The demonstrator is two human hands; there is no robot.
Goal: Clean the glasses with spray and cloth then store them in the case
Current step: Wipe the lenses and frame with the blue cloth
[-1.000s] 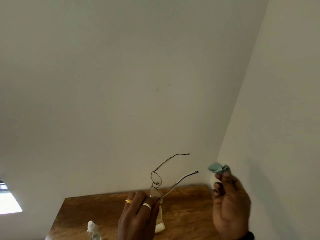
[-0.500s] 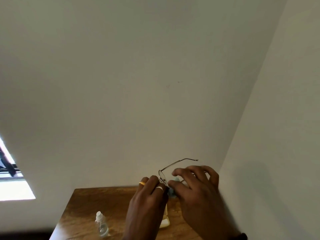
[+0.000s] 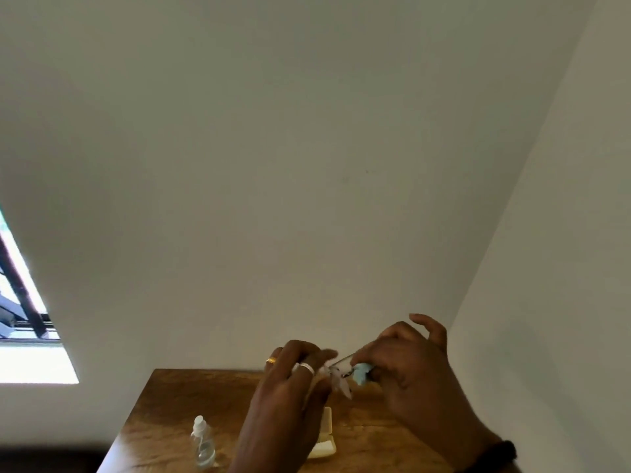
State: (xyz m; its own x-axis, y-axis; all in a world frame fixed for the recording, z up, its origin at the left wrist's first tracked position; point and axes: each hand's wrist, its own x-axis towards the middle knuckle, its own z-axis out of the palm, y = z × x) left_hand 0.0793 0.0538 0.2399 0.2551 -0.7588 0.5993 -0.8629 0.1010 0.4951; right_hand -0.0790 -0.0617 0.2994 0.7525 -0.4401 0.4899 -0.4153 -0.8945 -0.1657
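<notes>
A pair of thin-framed glasses [image 3: 338, 369], blurred, is held in the air above the far part of a wooden table [image 3: 177, 404], low in the frame at about 6 o'clock, between a person's two hands. The left hand [image 3: 290, 387], at 9 o'clock of the glasses, grips one end of the frame with curled fingers. A gold ring [image 3: 270, 360] and a silver ring [image 3: 307, 367] show on two of them. At 3 o'clock of the glasses, the right hand [image 3: 409, 370] pinches a small light-blue cloth [image 3: 361, 373] and holds it against the frame. Blur hides whether the cloth meets lens or rim. The hand's other fingers arch upward, curled and clear of the cloth. A dark band [image 3: 502, 452] circles the right wrist at 4 o'clock.

On the table at 6 o'clock of the glasses, partly hidden behind the left hand, lies a cream-coloured case [image 3: 324, 438]. A clear spray bottle [image 3: 203, 442] with a white top stands upright at 7 o'clock, near the case but apart from it. A pale wall [image 3: 307, 165] fills the upper frame, and a bright window [image 3: 20, 336] shows at the frame's 9 o'clock edge.
</notes>
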